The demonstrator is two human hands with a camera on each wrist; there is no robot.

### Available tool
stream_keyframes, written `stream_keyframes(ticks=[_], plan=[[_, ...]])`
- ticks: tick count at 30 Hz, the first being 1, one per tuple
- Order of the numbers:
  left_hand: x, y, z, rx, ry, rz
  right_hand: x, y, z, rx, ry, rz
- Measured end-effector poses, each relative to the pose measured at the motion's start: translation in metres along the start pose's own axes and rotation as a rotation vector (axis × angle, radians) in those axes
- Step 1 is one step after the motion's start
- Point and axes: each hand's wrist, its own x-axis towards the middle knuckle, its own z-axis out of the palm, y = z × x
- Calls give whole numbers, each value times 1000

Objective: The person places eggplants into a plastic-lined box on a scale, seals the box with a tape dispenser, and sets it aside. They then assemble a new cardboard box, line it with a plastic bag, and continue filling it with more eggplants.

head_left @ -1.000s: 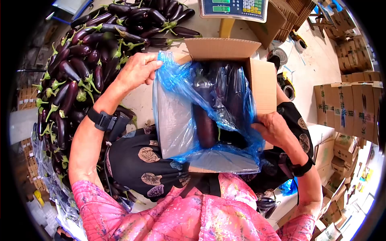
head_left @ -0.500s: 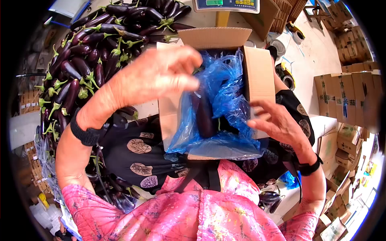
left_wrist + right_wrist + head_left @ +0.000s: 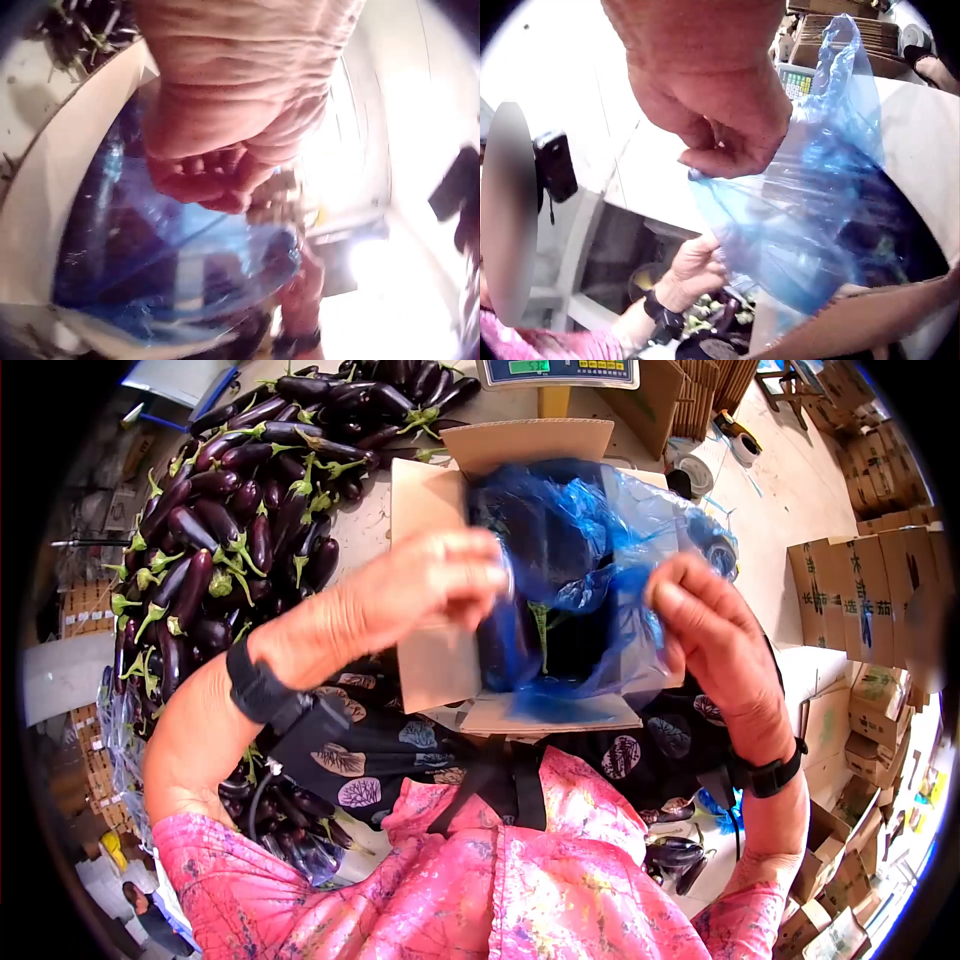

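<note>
An open cardboard box (image 3: 430, 490) on the person's lap is lined with a thin blue plastic bag (image 3: 645, 500). Inside lie dark purple eggplants (image 3: 500, 645), partly covered by the film, one green stem showing. The left hand (image 3: 425, 585), blurred, is over the box's left side; its curled fingers hold the bag's edge, as the right wrist view shows with the left hand (image 3: 694, 270). At the box's right side the right hand (image 3: 705, 625) pinches the bag's edge between thumb and fingers. In the right wrist view the film stretches down from this right hand (image 3: 712, 127).
A big heap of eggplants (image 3: 215, 530) lies to the left. Beyond the box stands a digital scale (image 3: 560, 372). Tape rolls (image 3: 692, 475) lie on the floor at right, near stacked printed cartons (image 3: 850, 600). A few eggplants (image 3: 675, 852) lie beside the lap.
The left hand let go of the bag's left edge, crossed over the box and now grips the film. The right hand rose from the box's right side, lifting the bag's edge; the film bulges rightward.
</note>
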Motion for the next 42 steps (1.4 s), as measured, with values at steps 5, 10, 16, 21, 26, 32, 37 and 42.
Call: stream_keyframes(ticks=[5, 10, 16, 21, 26, 32, 37, 42], plan=[[-4, -11, -3, 453, 34, -149, 5, 24, -37, -696, -140, -10], [-3, -42, 30, 870, -61, 95, -2, 56, -40, -856, -271, 39], [64, -27, 59, 980, 219, 609, 0, 31, -20, -801, 258, -403], [111, 0, 37, 1167, 485, 797, -14, 46, -62, -1227, 456, -265], [161, 7, 65, 1055, 439, 854, -19, 77, -54, -1319, 401, -170], [197, 12, 57, 1279, 206, 432, -22, 90, -53, -1571, -99, 295], [128, 1, 3, 1246, 413, 637, -22, 50, -61, -636, -174, 120], [86, -67, -25, 1090, 154, 288, 24, 33, -28, 51, 1, 70]])
